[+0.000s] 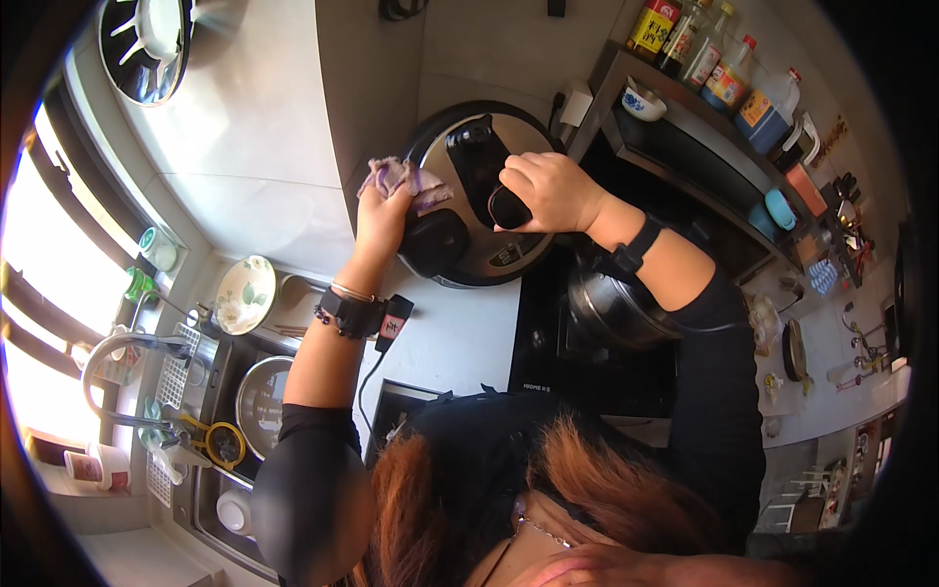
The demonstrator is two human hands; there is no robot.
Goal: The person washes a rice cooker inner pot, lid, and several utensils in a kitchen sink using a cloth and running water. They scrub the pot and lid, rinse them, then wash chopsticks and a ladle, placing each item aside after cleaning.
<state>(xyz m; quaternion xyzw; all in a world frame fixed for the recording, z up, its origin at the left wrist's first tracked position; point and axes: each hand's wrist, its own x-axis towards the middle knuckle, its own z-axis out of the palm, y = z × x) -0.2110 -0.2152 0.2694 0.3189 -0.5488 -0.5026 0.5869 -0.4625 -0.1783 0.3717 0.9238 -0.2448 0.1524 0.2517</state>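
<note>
A round electric pressure cooker [469,194] with a black and bronze-coloured top stands on the counter before me. My left hand [385,216] pinches a crumpled pale cloth with purple stripes [403,182] over the cooker's left rim. The fingers of my right hand [554,191] curl around the black lid handle [477,158] at its near right end. Part of that handle is hidden under the fingers. A black block-like part [438,242] of the cooker sits just below the cloth. Each wrist carries a black strapped device; a cable hangs from the left one.
At the right, a steel pot [620,304] stands on a black glass hob [539,352]. A shelf [704,92] there bears several bottles and a small bowl [643,100]. Left lie a floral plate [246,295], a sink with a curved tap [95,367] and a steel basin [265,403].
</note>
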